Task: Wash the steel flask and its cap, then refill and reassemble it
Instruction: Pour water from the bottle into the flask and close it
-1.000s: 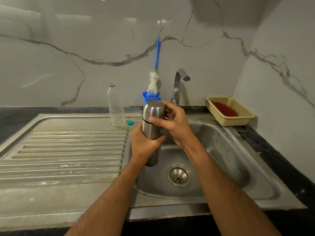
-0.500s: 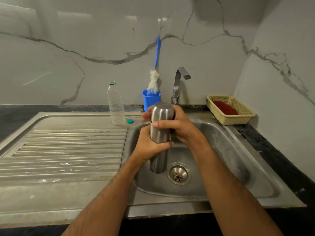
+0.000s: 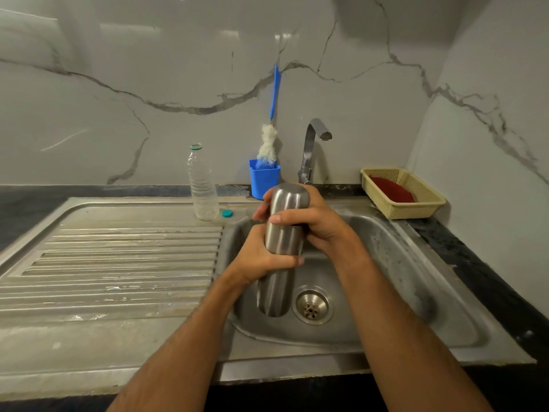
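A steel flask (image 3: 274, 289) stands upright over the sink basin (image 3: 395, 281), left of the drain (image 3: 312, 305). My left hand (image 3: 261, 257) grips its body around the middle. My right hand (image 3: 312, 224) wraps round the steel cap (image 3: 289, 196) on top, thumb across the front and fingers behind. The cap sits on the flask. A clear plastic water bottle (image 3: 202, 185) stands uncapped on the drainboard, with its teal cap (image 3: 227, 213) lying beside it.
The tap (image 3: 315, 144) rises behind the flask, with no water running. A blue holder (image 3: 264, 181) with a bottle brush (image 3: 271, 126) stands at the wall. A woven basket (image 3: 407, 208) with a red scrub pad sits at the right. The ribbed drainboard (image 3: 118, 263) spreads to the left.
Both hands have carried the flask to the right and a little down, over the basin. My right hand has closed further round the cap.
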